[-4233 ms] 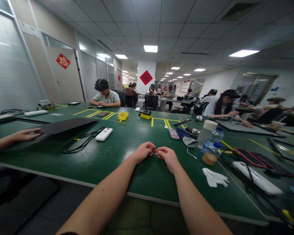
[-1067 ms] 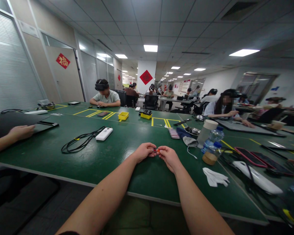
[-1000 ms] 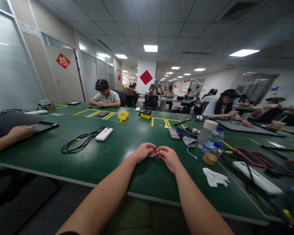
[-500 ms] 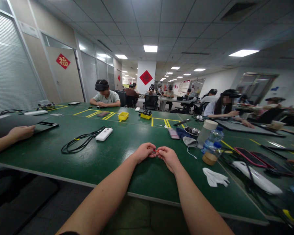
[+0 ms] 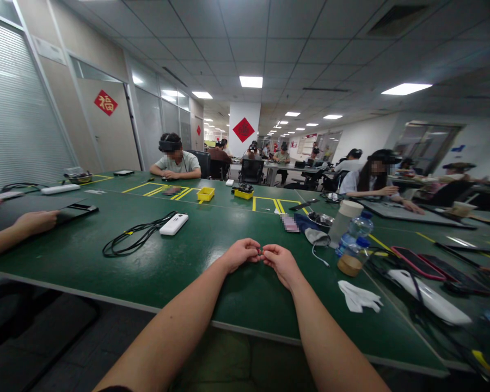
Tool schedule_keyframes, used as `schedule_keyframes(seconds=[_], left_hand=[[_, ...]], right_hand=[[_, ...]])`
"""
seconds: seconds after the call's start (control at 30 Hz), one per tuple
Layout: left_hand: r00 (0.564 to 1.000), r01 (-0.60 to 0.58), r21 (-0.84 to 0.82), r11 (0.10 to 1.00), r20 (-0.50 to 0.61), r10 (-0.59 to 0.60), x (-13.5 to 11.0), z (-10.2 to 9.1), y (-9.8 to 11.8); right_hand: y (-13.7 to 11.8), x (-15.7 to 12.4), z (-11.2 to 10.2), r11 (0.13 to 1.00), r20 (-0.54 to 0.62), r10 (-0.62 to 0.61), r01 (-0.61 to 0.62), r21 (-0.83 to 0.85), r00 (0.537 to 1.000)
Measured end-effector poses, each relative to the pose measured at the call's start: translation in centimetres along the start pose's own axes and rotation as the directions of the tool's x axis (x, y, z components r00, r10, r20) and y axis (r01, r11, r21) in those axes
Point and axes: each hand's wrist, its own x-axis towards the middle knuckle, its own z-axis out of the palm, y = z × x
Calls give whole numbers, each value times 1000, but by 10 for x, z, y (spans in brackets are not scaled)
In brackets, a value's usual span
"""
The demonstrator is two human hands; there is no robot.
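Note:
My left hand (image 5: 242, 255) and my right hand (image 5: 281, 264) meet fingertip to fingertip above the green table (image 5: 204, 245). Both are closed in a pinch. Between the fingertips a tiny reddish piece (image 5: 261, 251) just shows; it is too small and too covered by the fingers to tell its kind. The white power bank (image 5: 173, 224) with its black cable lies to the left of my left hand. Right of my right hand, a white glove (image 5: 359, 295) lies flat on the table.
Right of my hands stand a pale tumbler (image 5: 344, 223), a water bottle (image 5: 357, 231) and a bottle of brown drink (image 5: 352, 261). Yellow trays (image 5: 205, 194) sit farther back. A co-worker's hand (image 5: 36, 221) holds a dark panel at the left.
My hands stay in nearly the same place, with slight finger movement. Less of the reddish piece shows between the fingertips now.

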Motion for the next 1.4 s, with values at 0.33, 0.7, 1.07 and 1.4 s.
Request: schedule_keyframes(seconds=[0.33,0.7,1.07,1.4], left_hand=[[997,53,-7,999,-54,-53,2,2,0],[999,30,9,1000,-37,-30,1,2,2],[1000,4,32,999,-31,-3,1,2,0],[1000,-12,105,994,-16,14,5,-3,-4]], right_hand=[[2,4,-3,997,-23,39,-37,64,999],[3,5,-4,996,-8,41,-41,80,999],[1,3,-2,998,-21,31,-30,63,999],[3,3,-2,1000,-34,5,-4,14,999]])
